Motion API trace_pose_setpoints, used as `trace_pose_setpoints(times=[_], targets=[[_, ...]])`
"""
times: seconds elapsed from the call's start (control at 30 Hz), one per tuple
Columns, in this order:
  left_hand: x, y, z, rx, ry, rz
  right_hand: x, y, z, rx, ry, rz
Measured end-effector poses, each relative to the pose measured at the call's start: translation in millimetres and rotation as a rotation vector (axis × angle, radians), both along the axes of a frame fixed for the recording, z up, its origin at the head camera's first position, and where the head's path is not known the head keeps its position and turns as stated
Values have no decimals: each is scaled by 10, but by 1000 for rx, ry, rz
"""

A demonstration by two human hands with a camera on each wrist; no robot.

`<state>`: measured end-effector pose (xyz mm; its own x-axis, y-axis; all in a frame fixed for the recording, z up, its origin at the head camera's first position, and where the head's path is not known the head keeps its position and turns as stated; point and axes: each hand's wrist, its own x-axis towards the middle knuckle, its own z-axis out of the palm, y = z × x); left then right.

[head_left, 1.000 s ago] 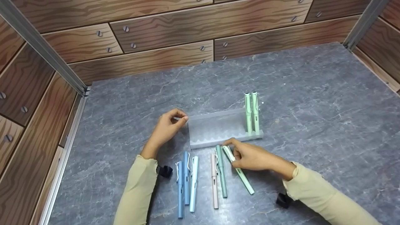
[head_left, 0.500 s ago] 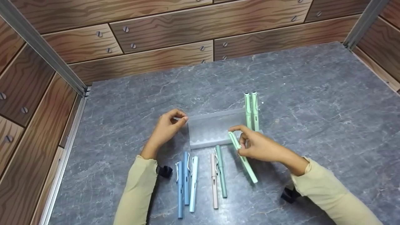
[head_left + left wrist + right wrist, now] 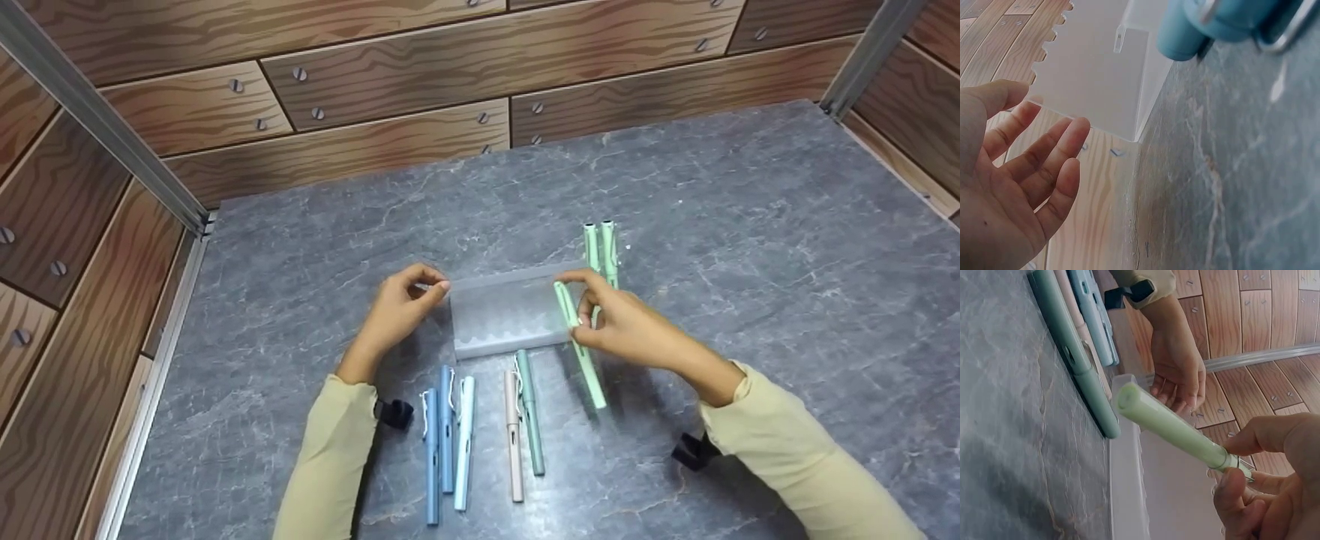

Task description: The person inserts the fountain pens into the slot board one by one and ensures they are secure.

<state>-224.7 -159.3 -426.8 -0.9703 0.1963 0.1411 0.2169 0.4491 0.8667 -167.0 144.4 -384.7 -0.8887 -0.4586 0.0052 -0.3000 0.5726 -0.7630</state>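
Observation:
My right hand (image 3: 630,326) pinches a light green pen (image 3: 589,373) between thumb and fingers, raised over the right part of a clear rack (image 3: 502,311). In the right wrist view the pen (image 3: 1174,430) points its blunt end toward the rack's front edge. Two more light green pens (image 3: 607,247) stand at the rack's right end, their lower parts hidden by that hand. My left hand (image 3: 397,307) holds the rack's left edge between thumb and fingertips; in the left wrist view the thumb and a finger of the left hand (image 3: 1033,163) meet at the rack's corner.
In front of the rack lie a dark green pen (image 3: 532,420) and a greyish-pink pen (image 3: 514,450) side by side. Left of them are two blue pens (image 3: 432,465) and a pale blue pen (image 3: 464,450). Wood-patterned walls (image 3: 390,82) border the grey marbled table (image 3: 750,262).
My right hand has lifted the light green pen off the table and carried it up and away, toward the standing pens. My left hand stays at the rack's edge.

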Motion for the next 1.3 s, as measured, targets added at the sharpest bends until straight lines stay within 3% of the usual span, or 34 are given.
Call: trace_pose_setpoints(times=[0.43,1.03,1.3], targets=[[0,-15,2,17,4,2,-148,30,43,41,75,-112],[-9,-14,1,-16,16,-17,-224,39,1,69,350,-238],[-6,-10,2,10,13,-20,-252,27,-25,85,429,-268]])
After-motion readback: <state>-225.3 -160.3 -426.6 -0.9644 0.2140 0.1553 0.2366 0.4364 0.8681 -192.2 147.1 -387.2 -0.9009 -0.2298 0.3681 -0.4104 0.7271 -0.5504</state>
